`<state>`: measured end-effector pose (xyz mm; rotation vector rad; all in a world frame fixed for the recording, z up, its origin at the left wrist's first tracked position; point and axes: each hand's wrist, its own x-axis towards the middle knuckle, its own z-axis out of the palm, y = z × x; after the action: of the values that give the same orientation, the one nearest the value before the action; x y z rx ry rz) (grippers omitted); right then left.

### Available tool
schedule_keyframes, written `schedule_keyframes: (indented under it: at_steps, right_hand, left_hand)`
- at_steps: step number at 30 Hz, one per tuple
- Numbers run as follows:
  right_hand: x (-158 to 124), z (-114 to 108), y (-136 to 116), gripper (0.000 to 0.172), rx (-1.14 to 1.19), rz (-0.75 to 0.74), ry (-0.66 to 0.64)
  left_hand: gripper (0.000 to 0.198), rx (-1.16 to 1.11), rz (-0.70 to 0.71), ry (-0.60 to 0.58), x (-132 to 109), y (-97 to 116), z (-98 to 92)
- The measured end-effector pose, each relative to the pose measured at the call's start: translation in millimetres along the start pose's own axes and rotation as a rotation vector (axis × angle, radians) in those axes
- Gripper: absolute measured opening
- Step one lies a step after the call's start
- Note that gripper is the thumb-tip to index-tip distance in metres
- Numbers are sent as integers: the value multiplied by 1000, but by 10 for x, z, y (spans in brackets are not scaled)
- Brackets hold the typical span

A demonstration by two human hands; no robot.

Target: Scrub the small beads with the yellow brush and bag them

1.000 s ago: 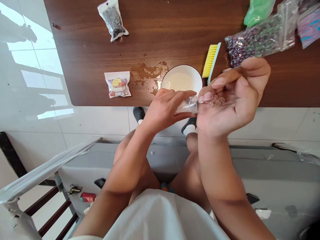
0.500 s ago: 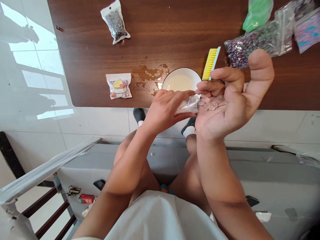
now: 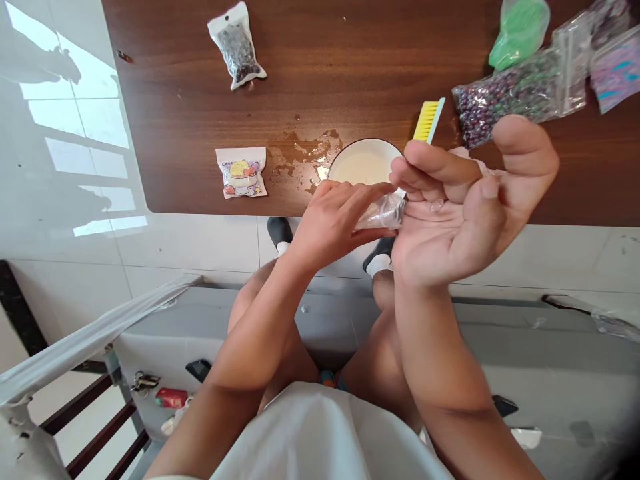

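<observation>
My left hand is wrapped round a small clear plastic bottle, which lies tilted with its ridged open mouth toward my other palm. My right hand is cupped, palm up, against that mouth, its fingers curled. A few clear beads rest in the palm; the fingers partly hide them. Behind both hands, on the table, stands a white bowl with a dark rim and cloudy liquid in it. A yellow-bristled brush lies just beyond my right fingertips.
Spilled water wets the brown table left of the bowl. A cartoon-printed packet and a bag of dark bits lie on the left. At the right are a bag of dark beads and a green bag.
Fewer clear beads show in my right palm, which has tipped toward the bottle mouth with its fingers drawn in. My left hand keeps its hold on the bottle. The view has shifted slightly.
</observation>
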<state>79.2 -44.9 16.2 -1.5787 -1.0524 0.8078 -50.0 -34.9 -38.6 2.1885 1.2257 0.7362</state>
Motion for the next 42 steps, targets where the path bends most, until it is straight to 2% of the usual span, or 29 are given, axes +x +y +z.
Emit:
schedule_keyframes:
  at_steps: [8, 11, 12, 14, 16, 19, 21, 23, 25, 27, 30, 34, 37, 42]
  right_hand:
    - [13, -45, 194, 54, -273, -137, -105]
    - [20, -74, 181, 63, -392, -139, -150]
    - [12, -85, 149, 61, -401, -139, -154]
    - [-8, -106, 64, 54, -343, -151, -130]
    - [-10, -121, -5, 56, -254, -136, -66]
    - [69, -132, 12, 49, -137, -69, 56]
    - [177, -147, 108, 38, -15, -45, 101]
    - [304, -184, 235, 26, 63, -42, 84]
    - [421, -249, 366, 21, -43, -48, 17]
    - [508, -333, 490, 22, -266, -55, -65]
    - [576, -455, 651, 28, -555, -29, -144]
    - [594, -528, 760, 33, -738, 20, -241]
    - [586, -525, 757, 38, -798, 82, -292]
    - [573, -535, 717, 41, -846, 156, -359]
  left_hand:
    - [61, -8, 1, 34, 10, -3, -21]
    - [59, -31, 17, 81, 16, -4, -28]
    - [59, -43, 19, 89, 18, -2, -31]
    - [59, -73, -18, 79, 20, 4, -37]
    - [60, -131, -87, 49, 23, 5, -50]
    - [61, -220, -168, 112, 35, -49, -92]
    - [62, -179, -206, 215, 52, -148, -144]
    - [62, -77, -244, 322, 72, -303, -203]
    - [59, -29, -278, 412, 88, -497, -250]
    - [55, -39, -322, 457, 90, -704, -264]
    - [50, -116, -400, 462, 61, -989, -223]
    - [49, -113, -464, 444, 0, -1267, -122]
    - [58, -75, -473, 439, -28, -1391, -55]
    - [79, -126, -516, 380, -51, -1485, 5]
